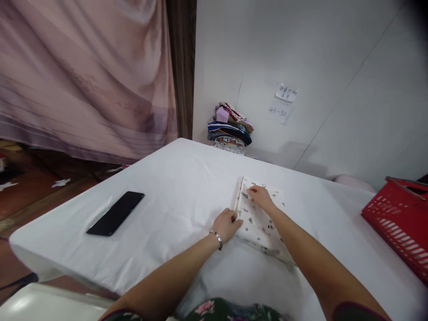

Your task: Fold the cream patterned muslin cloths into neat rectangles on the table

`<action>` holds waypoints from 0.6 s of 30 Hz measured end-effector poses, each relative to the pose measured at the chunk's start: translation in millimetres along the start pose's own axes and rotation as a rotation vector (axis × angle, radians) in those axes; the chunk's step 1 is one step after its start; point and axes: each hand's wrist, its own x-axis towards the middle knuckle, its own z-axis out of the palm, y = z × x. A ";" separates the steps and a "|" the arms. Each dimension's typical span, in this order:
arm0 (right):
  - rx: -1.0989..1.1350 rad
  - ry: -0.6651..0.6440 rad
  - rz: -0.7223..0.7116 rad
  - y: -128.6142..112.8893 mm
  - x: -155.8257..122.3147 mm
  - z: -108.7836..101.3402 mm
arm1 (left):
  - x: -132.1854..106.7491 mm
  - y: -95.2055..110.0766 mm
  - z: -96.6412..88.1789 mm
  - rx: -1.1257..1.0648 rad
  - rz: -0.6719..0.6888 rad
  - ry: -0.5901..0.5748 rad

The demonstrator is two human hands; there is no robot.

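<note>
A folded white cloth [249, 225] with a small scattered print lies in front of me. Its layers show along the near and left edges. My left hand [227, 224], with a bracelet at the wrist, is closed on the cloth's left edge near the corner, thumb on top. Farther up, my right hand [261, 198] is over the upper part of the cloth, its fingers drawn together in a pinch. What is between those fingertips, if anything, cannot be made out. My right forearm covers part of the cloth's right side.
A white-covered table [187, 187] bears a black phone [116, 213] on the left and a red plastic basket [397, 223] at the right edge. Behind it, a stack of folded fabrics [230, 127] stands by the wall. A pink curtain [90, 76] hangs left; a white stool [50, 305] is below.
</note>
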 end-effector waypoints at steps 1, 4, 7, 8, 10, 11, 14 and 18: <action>-0.026 -0.003 0.036 -2.6 12.4 3.1 | -1.4 -1.6 0.3 -0.014 0.017 0.005; -0.081 -0.011 0.115 -8.2 41.7 11.4 | -3.6 -4.8 -0.2 -0.052 0.056 0.007; -0.115 -0.040 0.175 -11.3 58.7 17.0 | -3.2 -6.6 0.1 -0.072 0.059 -0.008; -0.119 -0.053 0.188 -11.6 62.1 18.5 | -2.7 -7.3 0.4 -0.074 0.061 -0.014; -0.113 -0.078 0.209 -11.3 66.9 21.1 | -1.6 -8.9 1.2 -0.070 0.072 -0.020; -0.103 -0.090 0.219 -10.7 68.6 22.1 | -1.2 -9.8 1.6 -0.066 0.079 -0.021; -0.039 -0.120 0.250 -8.3 72.3 23.2 | -0.3 -12.3 2.8 -0.045 0.089 -0.028; 0.063 -0.122 0.275 -6.8 75.8 20.4 | 0.6 -14.9 5.2 -0.025 0.105 -0.035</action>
